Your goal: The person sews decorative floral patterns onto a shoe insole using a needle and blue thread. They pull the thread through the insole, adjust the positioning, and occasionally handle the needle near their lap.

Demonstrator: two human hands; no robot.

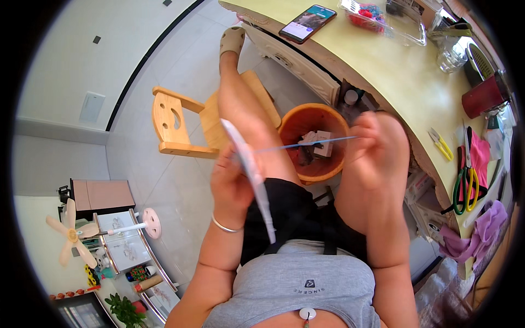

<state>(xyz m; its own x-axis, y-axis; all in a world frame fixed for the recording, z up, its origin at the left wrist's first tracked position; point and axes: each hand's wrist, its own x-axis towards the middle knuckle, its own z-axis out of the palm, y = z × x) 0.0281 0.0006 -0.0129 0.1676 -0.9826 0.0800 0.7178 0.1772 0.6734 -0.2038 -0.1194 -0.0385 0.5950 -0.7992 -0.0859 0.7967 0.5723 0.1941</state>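
My left hand (225,180), with a white bangle at its wrist, is closed on a thin white flat piece (256,183) seen almost edge-on. Whether it is card, paper or cloth I cannot make out. A blue thread (290,145) runs taut from near that piece across to my right hand (373,145). The fingers of my right hand are pinched on the thread's end above my right knee, slightly blurred by motion. Below the thread, between my legs, stands an orange-brown bucket (328,113) with a white box (324,145) and dark scraps inside.
A small wooden chair (167,117) stands at the left. The yellowish table (377,60) curves along the right, bearing a phone (308,24), yellow-handled snips (441,144), scissors (466,186), a clear plastic tray (407,30), a glass (451,59) and purple cloth (481,232). A fan (72,235) stands lower left.
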